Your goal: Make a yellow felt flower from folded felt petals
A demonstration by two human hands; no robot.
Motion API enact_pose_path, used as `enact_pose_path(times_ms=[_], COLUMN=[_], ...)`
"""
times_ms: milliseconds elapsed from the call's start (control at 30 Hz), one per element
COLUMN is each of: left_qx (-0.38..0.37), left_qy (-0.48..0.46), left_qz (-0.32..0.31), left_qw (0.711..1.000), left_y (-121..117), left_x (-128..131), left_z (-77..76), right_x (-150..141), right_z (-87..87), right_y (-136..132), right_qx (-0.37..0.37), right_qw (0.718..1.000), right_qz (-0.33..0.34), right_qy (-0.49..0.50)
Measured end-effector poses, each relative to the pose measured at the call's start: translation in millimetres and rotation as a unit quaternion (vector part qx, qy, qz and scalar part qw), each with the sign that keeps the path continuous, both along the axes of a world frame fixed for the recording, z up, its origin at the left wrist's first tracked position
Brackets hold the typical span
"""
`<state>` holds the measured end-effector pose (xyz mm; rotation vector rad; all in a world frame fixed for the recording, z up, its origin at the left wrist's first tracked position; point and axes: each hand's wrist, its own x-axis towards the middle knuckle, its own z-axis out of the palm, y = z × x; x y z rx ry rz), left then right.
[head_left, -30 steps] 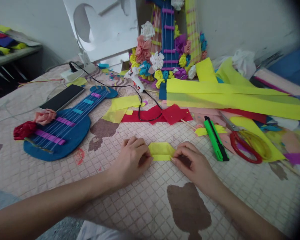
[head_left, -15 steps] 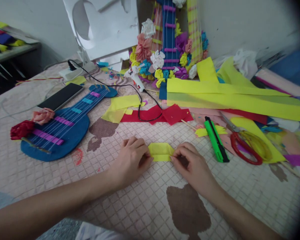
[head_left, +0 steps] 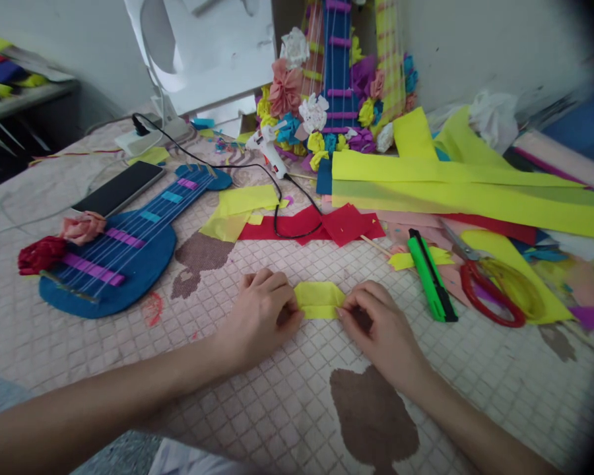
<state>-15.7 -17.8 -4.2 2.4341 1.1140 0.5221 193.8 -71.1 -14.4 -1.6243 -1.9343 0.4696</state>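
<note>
A small piece of yellow crepe paper (head_left: 319,297) lies low over the patterned tablecloth, its near edge folded over in a narrow strip. My left hand (head_left: 264,316) pinches its left end between thumb and fingers. At the right end, my right hand (head_left: 379,323) is closed on the paper in the same way. The paper is stretched flat between both hands. To the right of my right hand lies a green box cutter (head_left: 429,277). Beyond it are red-handled scissors (head_left: 492,297), resting partly on yellow paper.
On the left lies a blue toy guitar (head_left: 123,251) with paper roses, beside a black phone (head_left: 119,188). A white glue gun (head_left: 270,152) trails its cord over red paper pieces (head_left: 349,224). Long yellow paper strips (head_left: 455,194) cover the back right, before decorated guitars (head_left: 339,66).
Both hands keep their hold on the yellow paper and have barely moved. The view has shifted very slightly.
</note>
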Motion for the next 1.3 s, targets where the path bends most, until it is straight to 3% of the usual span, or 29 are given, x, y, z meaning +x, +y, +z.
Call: enact_pose_path(times_ms=[367,533,900,1200,1300], left_qx=[-0.030,-0.041,0.002,-0.017,-0.027], left_qy=[-0.037,-0.053,0.082,-0.070,-0.082], left_qz=[0.022,-0.018,0.014,0.024,0.018], left_qw=[0.999,0.998,0.997,0.997,0.996], left_y=[0.3,0.7,-1.0,-0.4,1.2], left_x=[-0.4,-4.5,13.7,-10.6,-13.9], left_z=[-0.6,-0.6,11.6,-9.3,-9.9], right_x=[1.1,4.0,-10.7,4.0,15.1], right_z=[-2.9,1.2,-1.6,-6.5,-6.0], right_y=[-1.5,-0.9,3.4,-2.4,0.9], right_qx=[-0.014,-0.036,0.015,-0.023,0.002], right_qw=[1.000,0.998,0.999,0.995,0.966], right_qz=[-0.010,0.027,-0.032,-0.025,-0.107], right_qy=[0.021,0.051,-0.040,0.099,0.236])
